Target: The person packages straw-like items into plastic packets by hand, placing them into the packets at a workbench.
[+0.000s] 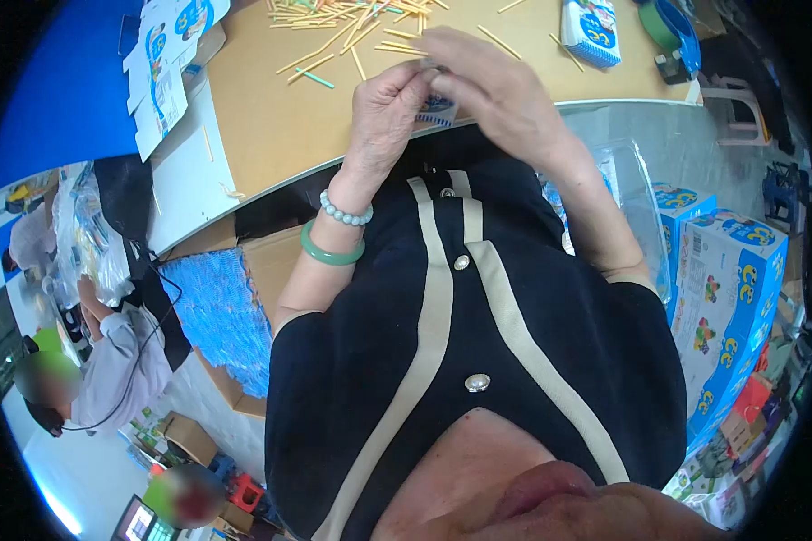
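My left hand (386, 115), with a beaded bracelet and a green bangle above its wrist, is closed in a pinch at the table's front edge. Just under its fingertips shows a small blue-and-white packet (438, 112), mostly hidden by both hands. My right hand (505, 88) reaches over from the right, its thumb and fingers meeting the left fingertips at the packet's top; motion smears them. Beyond the hands, a loose pile of thin yellow sticks (347, 16), a few of them green, lies on the table. A similar packet (591, 34) stands to the right.
Flattened printed cardboard (161, 81) lies at the table's left. A tape roll (672, 36) sits at the right corner. Beside me are a clear plastic bin (645, 216), blue printed cartons (726, 298) and a box of blue wrappers (216, 307). Another person (122, 361) works at the left.
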